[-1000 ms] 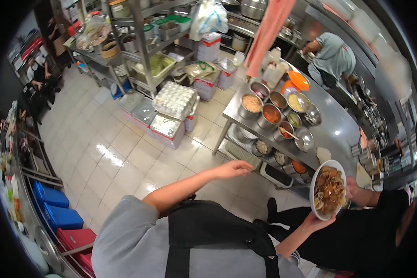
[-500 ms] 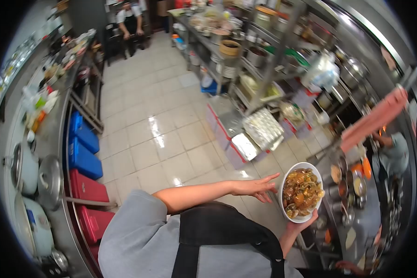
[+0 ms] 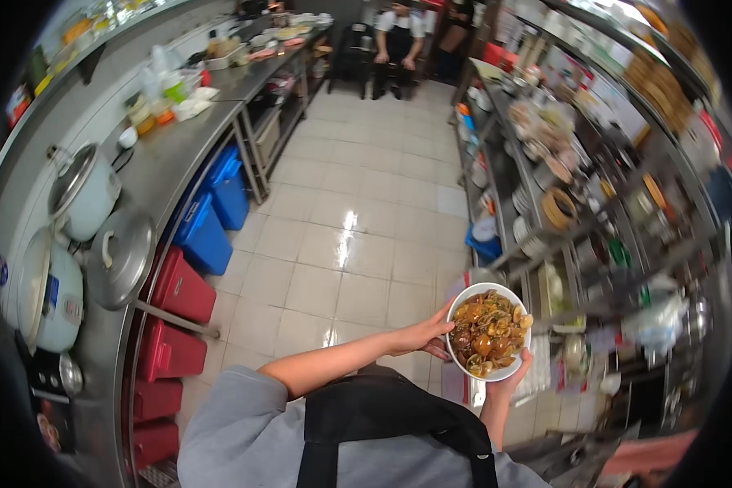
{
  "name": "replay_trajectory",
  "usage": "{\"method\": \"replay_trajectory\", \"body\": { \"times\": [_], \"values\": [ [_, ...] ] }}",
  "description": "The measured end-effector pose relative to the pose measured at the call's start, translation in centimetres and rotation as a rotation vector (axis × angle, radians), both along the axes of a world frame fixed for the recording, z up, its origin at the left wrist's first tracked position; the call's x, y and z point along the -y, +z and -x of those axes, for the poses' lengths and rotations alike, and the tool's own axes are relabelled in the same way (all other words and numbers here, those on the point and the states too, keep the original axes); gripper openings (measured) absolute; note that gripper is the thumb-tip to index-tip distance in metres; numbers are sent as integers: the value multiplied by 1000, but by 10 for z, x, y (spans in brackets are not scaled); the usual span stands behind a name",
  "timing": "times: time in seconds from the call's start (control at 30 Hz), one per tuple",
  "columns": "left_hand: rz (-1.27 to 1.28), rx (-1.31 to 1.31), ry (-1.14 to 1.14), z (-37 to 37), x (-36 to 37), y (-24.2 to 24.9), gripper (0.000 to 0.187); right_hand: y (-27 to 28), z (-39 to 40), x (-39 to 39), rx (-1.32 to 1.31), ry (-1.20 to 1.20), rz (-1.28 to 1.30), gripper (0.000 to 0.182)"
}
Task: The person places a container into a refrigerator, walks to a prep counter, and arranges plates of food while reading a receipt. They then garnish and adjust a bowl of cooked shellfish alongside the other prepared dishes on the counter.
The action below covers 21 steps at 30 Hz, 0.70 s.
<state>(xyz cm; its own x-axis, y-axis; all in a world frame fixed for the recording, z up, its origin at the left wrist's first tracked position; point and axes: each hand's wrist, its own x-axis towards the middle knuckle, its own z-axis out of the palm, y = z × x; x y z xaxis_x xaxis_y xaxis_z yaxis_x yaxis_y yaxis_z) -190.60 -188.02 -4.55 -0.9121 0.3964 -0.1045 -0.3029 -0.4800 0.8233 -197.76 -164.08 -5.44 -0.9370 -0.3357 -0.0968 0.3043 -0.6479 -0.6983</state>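
A white oval bowl [image 3: 488, 333] full of clams in brown sauce is held in front of the body, right of centre. My left hand [image 3: 433, 333] grips its left rim, thumb at the edge and fingers partly under it. At the lower right side of the bowl, my right hand [image 3: 512, 378] supports it, with part of the fingers hidden underneath. The bowl sits roughly level above the tiled floor [image 3: 317, 260].
A steel counter [image 3: 150, 175] with rice cookers and a pot lid [image 3: 122, 256] runs along the left, above blue bins [image 3: 203, 236] and red bins [image 3: 171, 350]. Loaded metal shelves [image 3: 504, 203] stand at right. A seated person [image 3: 397, 45] is at the far end.
The view has swung left, towards the aisle and left counter. My left hand, earlier open beside the bowl, has taken hold of its rim. The stove area has moved mostly out of view.
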Motion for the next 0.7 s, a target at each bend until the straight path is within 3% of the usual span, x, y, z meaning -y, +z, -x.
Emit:
{"method": "replay_trajectory", "body": {
  "times": [0.33,0.53,0.7],
  "values": [
    [-80,-26,502,99,237,3,77,-14,223,301,23,519,-66,60],
    [8,43,774,136,387,9,79,-14,297,504,-6,784,-54,60],
    [68,-16,952,167,502,23,79,0,338,636,57,1043,-1,76]
  ]
}}
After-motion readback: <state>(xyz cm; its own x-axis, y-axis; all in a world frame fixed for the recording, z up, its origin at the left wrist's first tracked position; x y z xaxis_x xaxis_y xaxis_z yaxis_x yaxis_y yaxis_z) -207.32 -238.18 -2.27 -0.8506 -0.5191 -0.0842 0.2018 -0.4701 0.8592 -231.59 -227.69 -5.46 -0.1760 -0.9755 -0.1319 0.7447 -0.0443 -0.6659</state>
